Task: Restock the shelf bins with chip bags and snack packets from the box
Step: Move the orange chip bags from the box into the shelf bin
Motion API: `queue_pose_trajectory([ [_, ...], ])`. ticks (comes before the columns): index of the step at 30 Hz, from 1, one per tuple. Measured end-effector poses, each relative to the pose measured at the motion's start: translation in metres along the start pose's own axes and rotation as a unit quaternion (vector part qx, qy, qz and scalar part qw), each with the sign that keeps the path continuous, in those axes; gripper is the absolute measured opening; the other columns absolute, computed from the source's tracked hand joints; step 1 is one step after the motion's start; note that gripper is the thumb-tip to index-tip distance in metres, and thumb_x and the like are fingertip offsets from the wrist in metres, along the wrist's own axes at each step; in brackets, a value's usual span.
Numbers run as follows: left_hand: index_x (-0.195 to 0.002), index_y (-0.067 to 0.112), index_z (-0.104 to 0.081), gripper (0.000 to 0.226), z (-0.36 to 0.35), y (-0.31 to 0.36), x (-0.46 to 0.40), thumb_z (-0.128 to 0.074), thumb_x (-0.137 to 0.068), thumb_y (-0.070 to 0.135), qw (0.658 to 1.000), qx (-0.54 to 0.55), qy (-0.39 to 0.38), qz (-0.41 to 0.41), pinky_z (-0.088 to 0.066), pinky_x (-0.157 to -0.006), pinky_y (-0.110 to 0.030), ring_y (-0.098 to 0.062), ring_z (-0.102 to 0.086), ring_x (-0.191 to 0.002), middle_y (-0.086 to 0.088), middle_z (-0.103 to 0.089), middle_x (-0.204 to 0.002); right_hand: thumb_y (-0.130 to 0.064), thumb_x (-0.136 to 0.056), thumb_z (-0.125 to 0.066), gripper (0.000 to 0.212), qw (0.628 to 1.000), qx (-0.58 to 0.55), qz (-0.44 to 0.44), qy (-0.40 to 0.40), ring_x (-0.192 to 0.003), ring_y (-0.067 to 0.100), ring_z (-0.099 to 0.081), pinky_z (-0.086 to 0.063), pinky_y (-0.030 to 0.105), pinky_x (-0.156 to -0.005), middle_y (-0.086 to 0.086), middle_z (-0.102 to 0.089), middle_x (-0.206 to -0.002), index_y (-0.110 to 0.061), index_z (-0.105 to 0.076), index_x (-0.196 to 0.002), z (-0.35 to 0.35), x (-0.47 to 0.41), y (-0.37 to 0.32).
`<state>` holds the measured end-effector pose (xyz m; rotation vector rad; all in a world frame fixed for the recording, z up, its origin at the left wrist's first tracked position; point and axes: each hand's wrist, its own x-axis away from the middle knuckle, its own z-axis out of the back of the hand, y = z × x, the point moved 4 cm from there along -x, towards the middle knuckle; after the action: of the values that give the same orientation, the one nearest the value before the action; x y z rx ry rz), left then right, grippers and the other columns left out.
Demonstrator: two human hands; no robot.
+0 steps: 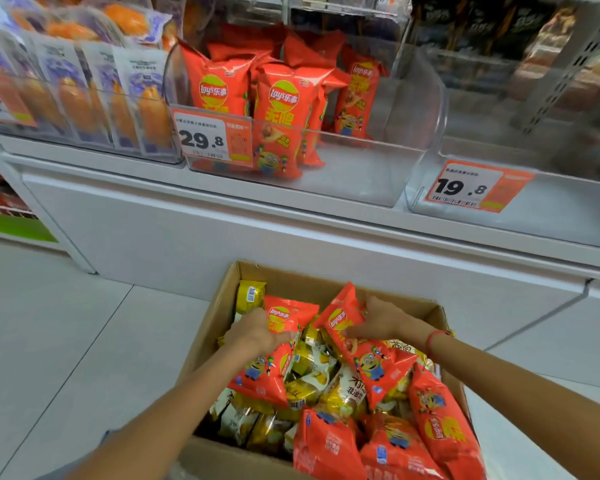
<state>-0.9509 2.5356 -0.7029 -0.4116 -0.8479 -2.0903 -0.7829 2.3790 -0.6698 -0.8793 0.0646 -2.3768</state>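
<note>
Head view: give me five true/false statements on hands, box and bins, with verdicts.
1. The left hand grips a red Lay's chip bag. True.
2. The right hand is empty. False: it holds another red chip bag.
3. The brown cardboard box sits on the shelf. False: it is on the floor below the shelf.
4. The clear plastic bin tagged 29.8 holds red chip bags. True.
5. The clear bin tagged 19.8 is packed with red bags. False: none show in it.
</note>
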Motion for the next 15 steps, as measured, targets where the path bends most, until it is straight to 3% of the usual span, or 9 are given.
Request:
queue_pose_trajectory([
  [3,-0.123,0.021,-0.046,0.068,0.034,0.017,0.025,-0.071,-0.072,0.059,0.993,0.054,0.084,-0.065,-0.047,-0.087,-0.03,-0.019,-0.06,-0.107,0.007,-0.06,-0.116,-0.043,-0.077,-0.073,0.072,0.994,-0.064,0.07,0.047,-0.102,0.021,-0.063,-0.049,0.033,-0.09,0.003,-0.063,-0.114,-0.014,-0.038,-0.131,0.027,0.035,-0.014],
  [6,-0.125,0.024,-0.045,0.075,0.074,0.039,0.058,-0.075,-0.066,0.058,0.965,0.116,0.197,-0.13,-0.045,-0.079,-0.026,-0.015,-0.059,-0.106,0.012,-0.057,-0.114,-0.039,-0.072,-0.079,0.074,0.975,-0.114,0.125,0.144,-0.091,0.017,-0.064,-0.051,0.034,-0.083,-0.002,-0.063,-0.101,-0.024,-0.039,-0.132,0.061,0.076,-0.028],
  [9,-0.123,0.029,-0.045,0.075,0.113,0.06,0.083,-0.076,-0.063,0.061,0.929,0.178,0.279,-0.165,-0.049,-0.081,-0.031,-0.015,-0.06,-0.104,0.008,-0.06,-0.116,-0.032,-0.069,-0.082,0.07,0.943,-0.204,0.162,0.207,-0.082,0.005,-0.06,-0.048,0.018,-0.065,-0.008,-0.059,-0.096,-0.034,-0.04,-0.125,0.098,0.113,-0.037],
  [12,-0.124,0.031,-0.042,0.077,0.154,0.083,0.105,-0.077,-0.061,0.06,0.885,0.224,0.348,-0.213,-0.047,-0.083,-0.03,-0.012,-0.058,-0.107,0.013,-0.058,-0.117,-0.026,-0.066,-0.084,0.071,0.908,-0.266,0.196,0.259,-0.092,0.006,-0.06,-0.052,0.024,-0.075,-0.009,-0.059,-0.1,-0.039,-0.04,-0.12,0.135,0.144,-0.043],
  [15,-0.128,0.036,-0.038,0.092,0.189,0.097,0.118,-0.076,-0.051,0.067,0.835,0.309,0.384,-0.245,-0.049,-0.092,-0.038,-0.01,-0.058,-0.11,0.017,-0.057,-0.121,-0.015,-0.063,-0.085,0.059,0.85,-0.321,0.25,0.335,-0.095,0.001,-0.061,-0.051,0.033,-0.086,-0.006,-0.064,-0.102,-0.028,-0.052,-0.11,0.167,0.171,-0.051],
])
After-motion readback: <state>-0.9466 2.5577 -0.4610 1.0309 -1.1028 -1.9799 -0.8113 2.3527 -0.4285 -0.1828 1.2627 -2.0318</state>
